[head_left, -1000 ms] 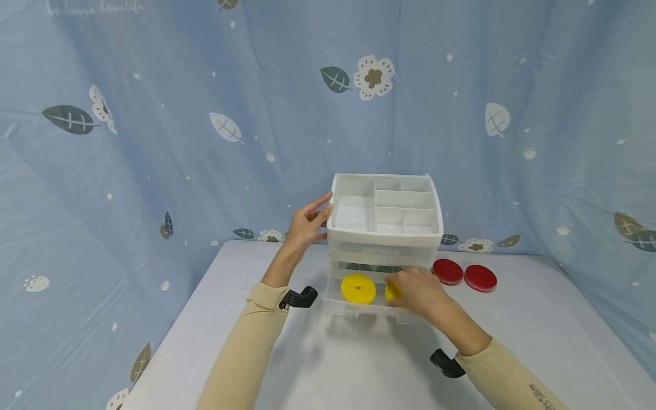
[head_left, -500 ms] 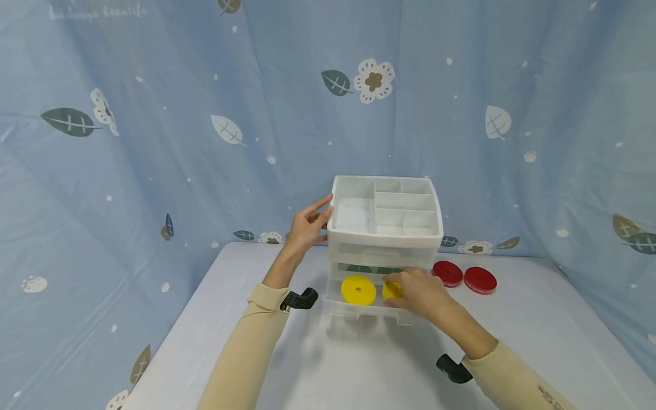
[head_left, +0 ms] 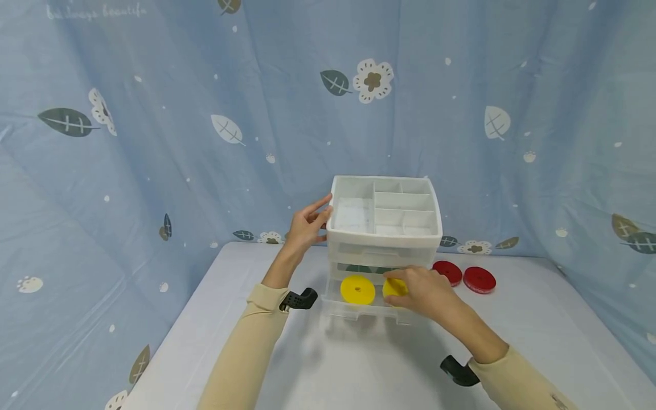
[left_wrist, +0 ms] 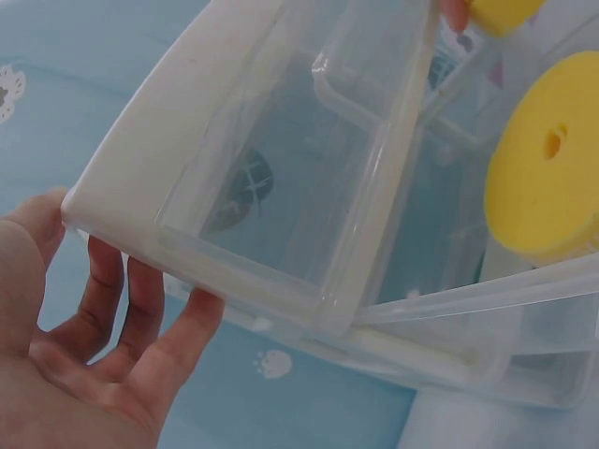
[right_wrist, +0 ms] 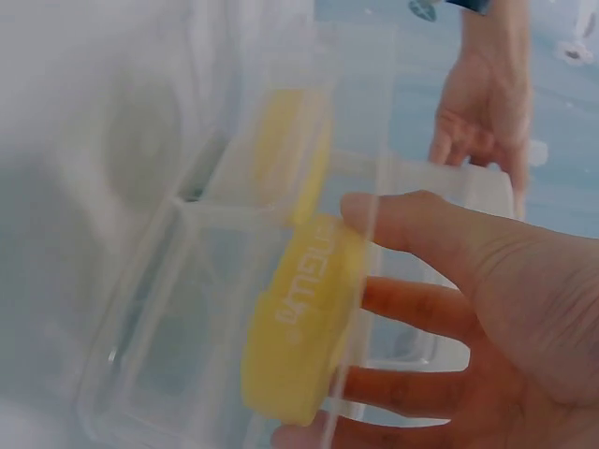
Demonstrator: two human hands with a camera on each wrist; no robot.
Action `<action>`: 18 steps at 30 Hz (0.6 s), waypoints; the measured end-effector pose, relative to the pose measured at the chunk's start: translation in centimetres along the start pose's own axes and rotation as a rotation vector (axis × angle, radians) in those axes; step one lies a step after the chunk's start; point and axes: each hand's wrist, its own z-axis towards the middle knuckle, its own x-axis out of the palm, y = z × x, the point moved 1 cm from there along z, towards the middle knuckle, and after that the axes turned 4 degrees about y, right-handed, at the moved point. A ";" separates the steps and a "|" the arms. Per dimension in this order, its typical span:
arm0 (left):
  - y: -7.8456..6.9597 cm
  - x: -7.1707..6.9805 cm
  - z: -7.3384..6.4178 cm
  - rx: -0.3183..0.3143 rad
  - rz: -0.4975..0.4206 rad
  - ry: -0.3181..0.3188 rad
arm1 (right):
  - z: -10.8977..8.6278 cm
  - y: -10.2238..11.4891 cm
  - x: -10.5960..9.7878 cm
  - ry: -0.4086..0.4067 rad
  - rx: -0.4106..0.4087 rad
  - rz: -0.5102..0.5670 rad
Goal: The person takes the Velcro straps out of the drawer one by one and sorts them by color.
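Note:
A white plastic drawer organizer (head_left: 384, 234) stands on the table, its bottom drawer (head_left: 366, 312) pulled out. My left hand (head_left: 306, 226) rests its spread fingertips against the organizer's left side, close to the top rim. Inside the pulled-out drawer, a flat yellow tape roll with a small centre hole (head_left: 357, 291) sits on the left. To its right, my right hand (head_left: 427, 291) pinches a second yellow tape roll (right_wrist: 304, 323) between thumb and fingers, in the drawer's right part. In the right wrist view, pale lettering shows on this roll through the clear drawer wall.
Two red tape rolls (head_left: 479, 279) lie on the white table (head_left: 538, 324) to the right of the organizer. The organizer's top tray (head_left: 353, 213) is divided into compartments. A blue patterned curtain (head_left: 287, 114) hangs behind and along the sides.
The right wrist and forearm have shifted slightly right and down while the hand stays at the second yellow roll. More of that roll shows now. The left hand keeps its place.

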 end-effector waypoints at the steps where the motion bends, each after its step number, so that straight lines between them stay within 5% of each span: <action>1: 0.1 0.0 0.0 0.004 0.007 -0.006 | -0.1 0.0 -0.2 0.003 0.001 0.003; 14: -1.6 0.1 -0.7 -0.040 -0.031 0.022 | -1.7 -0.5 -2.2 -0.033 0.009 -0.025; 18: -1.0 0.0 -0.4 -0.036 -0.039 0.017 | -2.0 -0.8 -2.8 -0.031 0.025 -0.022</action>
